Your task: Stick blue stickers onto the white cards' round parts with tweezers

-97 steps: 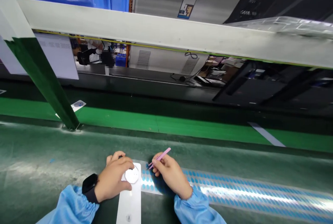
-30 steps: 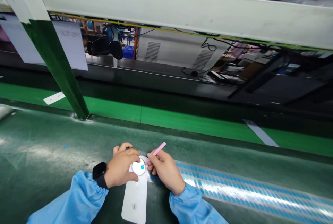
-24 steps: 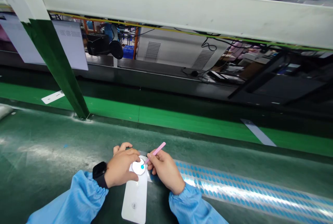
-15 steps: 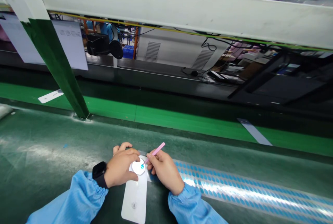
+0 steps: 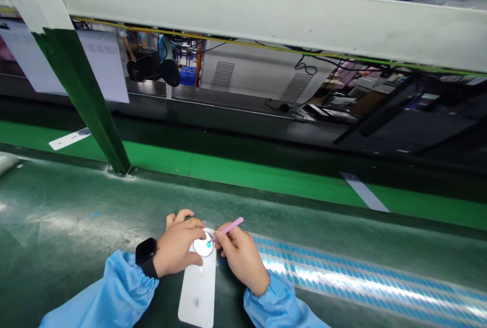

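A long white panel (image 5: 198,287) lies on the dark green bench below my hands, with a shiny round disc (image 5: 203,248) at its far end. A small blue-green dot (image 5: 209,244) shows on the disc. My left hand (image 5: 178,247) holds the panel from the left, its thumb and curved fingers around the disc's edge. Pinched in my right hand (image 5: 240,257) are slim pink tweezers (image 5: 233,225), their tip at the disc's right side beside the dot. My right fingers partly hide the tip.
A clear sheet with rows of blue dots (image 5: 342,272) stretches along the bench to the right. Beyond runs a green conveyor belt (image 5: 228,169) carrying two white panels, one left (image 5: 68,139) and one right (image 5: 365,192). A green-wrapped post (image 5: 87,99) stands at left.
The tweezers' rear end has dipped slightly, and my right hand has shifted a little. The conveyor's panels have moved left. My left hand stays nearly still. A person's arm has appeared in the background.
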A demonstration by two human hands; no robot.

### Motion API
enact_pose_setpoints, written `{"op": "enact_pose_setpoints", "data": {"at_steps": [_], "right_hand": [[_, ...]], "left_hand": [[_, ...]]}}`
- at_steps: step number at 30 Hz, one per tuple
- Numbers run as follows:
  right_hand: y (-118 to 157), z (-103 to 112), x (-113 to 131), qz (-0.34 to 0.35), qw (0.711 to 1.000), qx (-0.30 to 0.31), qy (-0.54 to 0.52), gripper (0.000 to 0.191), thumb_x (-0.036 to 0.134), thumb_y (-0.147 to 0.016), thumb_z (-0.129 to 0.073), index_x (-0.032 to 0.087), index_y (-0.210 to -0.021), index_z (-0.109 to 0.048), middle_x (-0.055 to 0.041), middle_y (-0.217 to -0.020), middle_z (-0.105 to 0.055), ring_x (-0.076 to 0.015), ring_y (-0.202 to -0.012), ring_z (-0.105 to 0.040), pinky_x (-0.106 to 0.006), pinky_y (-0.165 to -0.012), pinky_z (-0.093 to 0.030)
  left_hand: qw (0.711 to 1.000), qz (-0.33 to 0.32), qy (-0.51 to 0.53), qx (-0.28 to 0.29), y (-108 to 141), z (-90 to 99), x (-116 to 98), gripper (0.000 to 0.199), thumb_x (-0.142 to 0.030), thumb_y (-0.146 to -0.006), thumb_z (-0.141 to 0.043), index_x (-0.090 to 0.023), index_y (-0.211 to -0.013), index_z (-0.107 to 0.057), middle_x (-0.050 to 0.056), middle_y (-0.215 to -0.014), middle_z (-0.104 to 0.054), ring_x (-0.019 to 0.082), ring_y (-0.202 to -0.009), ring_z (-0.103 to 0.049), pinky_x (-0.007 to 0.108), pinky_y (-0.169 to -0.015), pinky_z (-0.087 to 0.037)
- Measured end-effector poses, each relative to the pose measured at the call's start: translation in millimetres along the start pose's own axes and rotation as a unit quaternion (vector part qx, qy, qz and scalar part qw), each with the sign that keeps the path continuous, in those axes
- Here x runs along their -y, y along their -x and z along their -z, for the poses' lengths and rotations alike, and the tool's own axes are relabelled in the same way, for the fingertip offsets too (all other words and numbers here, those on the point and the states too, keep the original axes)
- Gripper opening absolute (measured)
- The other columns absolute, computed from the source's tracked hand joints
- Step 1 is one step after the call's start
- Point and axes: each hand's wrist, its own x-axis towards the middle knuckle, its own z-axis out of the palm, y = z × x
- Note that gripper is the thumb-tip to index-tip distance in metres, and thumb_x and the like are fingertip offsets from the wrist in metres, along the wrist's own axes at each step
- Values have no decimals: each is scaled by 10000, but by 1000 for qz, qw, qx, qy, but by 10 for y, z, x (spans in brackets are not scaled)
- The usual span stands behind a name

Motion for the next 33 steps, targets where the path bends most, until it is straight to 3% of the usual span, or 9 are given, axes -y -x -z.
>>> {"op": "enact_pose_setpoints", "data": {"at_steps": [6,14,16,19,22,26,33], "right_hand": [[36,19,-4,62,996,4,61,262,426,-841,-453,217,-716,-550,-34,-625,-628,-171,-558,-586,-272,-538,-438],[29,31,-27,48,998,5,31,286,475,-841,-473,220,-740,-552,-41,-642,-633,-174,-537,-585,-275,-512,-457],[53,82,-20,62,997,-36,27,289,484,-845,-470,220,-759,-553,-46,-652,-627,-173,-532,-582,-278,-516,-469],[119,165,20,177,975,-106,82,241,371,-879,-425,219,-739,-548,-66,-729,-612,-188,-672,-603,-294,-631,-489],[197,170,57,257,951,-42,168,234,154,-833,-364,204,-790,-589,-76,-838,-600,-182,-791,-602,-287,-721,-486],[270,47,45,192,918,86,336,338,73,-768,-406,218,-945,-655,-52,-911,-613,-168,-765,-626,-264,-707,-480],[322,-103,63,167,861,67,476,314,106,-816,-499,207,-1075,-646,-67,-948,-655,-190,-741,-665,-265,-631,-471]], "left_hand": [[999,-28,-31,15,49,-6,-33,241,-284,-692,-745,-361,-913,-687,-37,-1252,-567,326,-1255,-315,500,-953,-245],[997,-39,-70,17,79,16,-101,218,-261,-749,-680,-356,-945,-682,-22,-1256,-559,330,-1239,-328,509,-935,-250],[997,-37,-71,16,77,9,-102,212,-266,-752,-677,-353,-945,-681,-20,-1257,-561,332,-1234,-330,510,-919,-253],[997,-32,-67,12,66,-14,-90,198,-277,-750,-683,-348,-935,-685,-20,-1252,-567,327,-1221,-338,500,-907,-255],[998,-28,-58,8,53,-27,-76,201,-285,-733,-711,-340,-925,-684,-23,-1243,-572,320,-1212,-349,492,-912,-250],[999,-25,-37,1,46,-15,-81,214,-304,-726,-739,-297,-923,-654,-22,-1236,-581,308,-1219,-356,476,-915,-249],[999,-15,-39,-8,42,-30,-99,287,-262,-710,-758,-231,-920,-566,-7,-1202,-590,273,-1216,-369,431,-923,-250]]}}
